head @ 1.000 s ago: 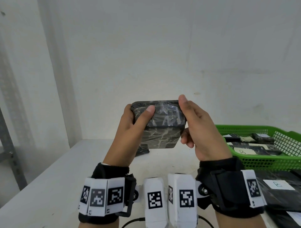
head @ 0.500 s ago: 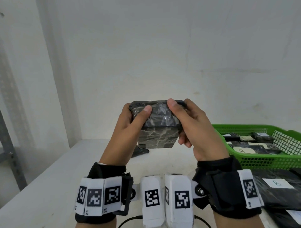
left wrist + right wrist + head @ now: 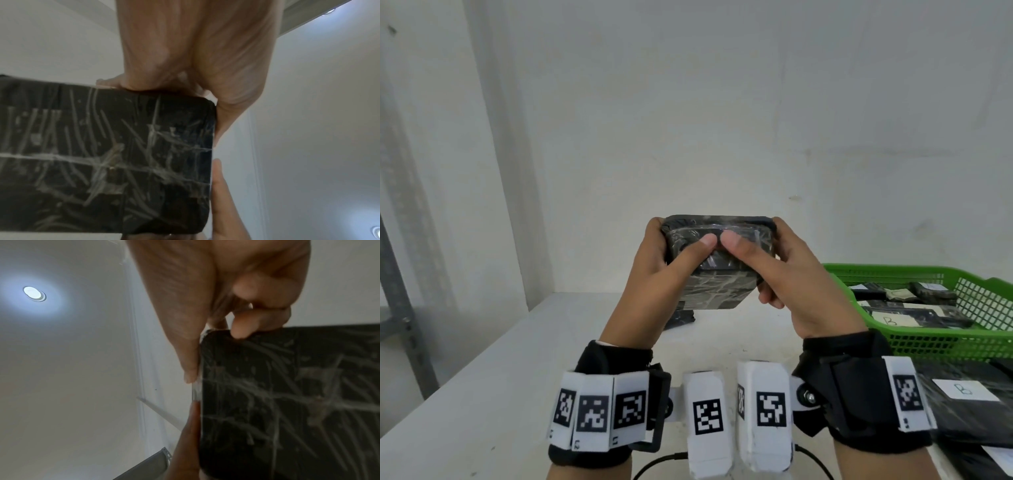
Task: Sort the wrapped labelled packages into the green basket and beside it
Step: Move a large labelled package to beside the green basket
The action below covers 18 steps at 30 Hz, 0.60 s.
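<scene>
I hold a black package wrapped in clear film up in front of me, above the white table. My left hand grips its left end and my right hand grips its right end, both thumbs lying on its upper face, tips nearly touching. No label shows on the faces turned to me. The left wrist view shows the package with the thumb along its edge. The right wrist view shows the package under curled fingers. The green basket stands at the right with several labelled packages inside.
Flat black packages with white "B" labels lie on the table in front of the basket. One more dark package lies on the white table behind my hands. A wall closes the back; a grey metal post stands at the left.
The right thumb has slid left across the package's upper face until it meets the left thumb. The package has tipped slightly, showing more of its upper face.
</scene>
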Each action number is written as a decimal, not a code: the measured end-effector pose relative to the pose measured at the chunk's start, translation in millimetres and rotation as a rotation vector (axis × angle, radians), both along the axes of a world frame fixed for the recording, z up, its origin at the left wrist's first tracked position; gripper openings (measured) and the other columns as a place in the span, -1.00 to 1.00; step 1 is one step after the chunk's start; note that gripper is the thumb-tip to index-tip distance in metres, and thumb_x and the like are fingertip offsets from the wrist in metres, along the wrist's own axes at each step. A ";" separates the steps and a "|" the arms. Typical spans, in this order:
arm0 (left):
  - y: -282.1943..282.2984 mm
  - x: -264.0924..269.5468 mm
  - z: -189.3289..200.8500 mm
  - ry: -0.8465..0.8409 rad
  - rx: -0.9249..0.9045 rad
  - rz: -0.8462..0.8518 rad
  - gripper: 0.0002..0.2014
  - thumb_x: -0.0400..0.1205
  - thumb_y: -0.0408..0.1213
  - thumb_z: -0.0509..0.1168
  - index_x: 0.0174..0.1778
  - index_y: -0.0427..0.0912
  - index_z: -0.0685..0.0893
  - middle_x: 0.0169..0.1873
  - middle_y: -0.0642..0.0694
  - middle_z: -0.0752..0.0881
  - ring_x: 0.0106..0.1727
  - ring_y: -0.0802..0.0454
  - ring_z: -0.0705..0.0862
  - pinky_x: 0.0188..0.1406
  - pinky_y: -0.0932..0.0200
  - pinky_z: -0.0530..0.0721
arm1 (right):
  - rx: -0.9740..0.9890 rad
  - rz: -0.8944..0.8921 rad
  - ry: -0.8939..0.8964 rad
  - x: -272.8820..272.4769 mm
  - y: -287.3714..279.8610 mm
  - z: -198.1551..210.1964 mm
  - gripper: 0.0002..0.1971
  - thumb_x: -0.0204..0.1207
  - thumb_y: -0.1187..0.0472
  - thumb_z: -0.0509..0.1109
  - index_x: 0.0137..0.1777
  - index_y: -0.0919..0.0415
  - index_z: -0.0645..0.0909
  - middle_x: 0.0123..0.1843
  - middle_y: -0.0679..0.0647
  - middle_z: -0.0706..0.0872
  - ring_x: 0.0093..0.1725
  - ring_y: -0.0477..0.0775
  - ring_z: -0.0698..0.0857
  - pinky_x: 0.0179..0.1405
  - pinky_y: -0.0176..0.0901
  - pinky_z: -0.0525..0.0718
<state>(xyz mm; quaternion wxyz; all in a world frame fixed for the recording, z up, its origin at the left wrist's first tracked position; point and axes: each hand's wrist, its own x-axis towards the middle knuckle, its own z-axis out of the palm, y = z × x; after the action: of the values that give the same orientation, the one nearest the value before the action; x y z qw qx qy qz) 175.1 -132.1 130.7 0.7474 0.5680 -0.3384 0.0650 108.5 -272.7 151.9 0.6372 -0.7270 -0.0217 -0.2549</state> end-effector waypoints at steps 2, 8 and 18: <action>-0.5 -1.2 -0.9 -0.023 0.010 -0.014 -0.54 0.44 -0.04 0.47 0.16 -0.16 0.55 0.07 -0.11 0.79 0.17 -0.05 0.77 0.08 0.09 0.67 | -0.004 -0.005 -0.019 -1.1 -2.7 -0.2 -0.67 0.41 -0.01 0.56 0.02 0.14 0.58 -0.25 -0.14 0.67 -0.61 -0.27 0.51 -0.62 -0.43 0.40; 5.6 -1.2 2.3 -0.030 -0.002 -0.035 -0.62 0.46 -0.20 0.44 0.15 -0.21 0.56 0.03 -0.09 0.81 0.10 -0.01 0.79 -0.03 0.21 0.68 | -0.022 0.043 -0.023 -1.9 -4.4 0.6 -0.57 0.34 -0.10 0.56 0.08 0.11 0.58 -0.21 -0.12 0.71 -0.57 -0.24 0.50 -0.61 -0.43 0.40; 15.1 4.9 1.1 -0.080 0.053 -0.076 -0.32 0.31 -0.07 0.52 0.33 -0.15 0.48 0.22 -0.15 0.72 0.27 -0.09 0.71 0.08 0.08 0.69 | -0.052 0.060 -0.046 -7.1 -10.1 3.7 -0.31 0.05 -0.24 0.54 0.21 0.00 0.61 0.00 -0.06 0.74 -0.59 -0.11 0.54 -0.64 -0.36 0.40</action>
<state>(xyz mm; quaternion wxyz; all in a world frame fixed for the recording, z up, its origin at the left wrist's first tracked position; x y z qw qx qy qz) 180.0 -117.0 131.7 0.7200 0.5712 -0.3910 0.0505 101.5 -282.9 155.7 0.6247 -0.7363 -0.0649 -0.2517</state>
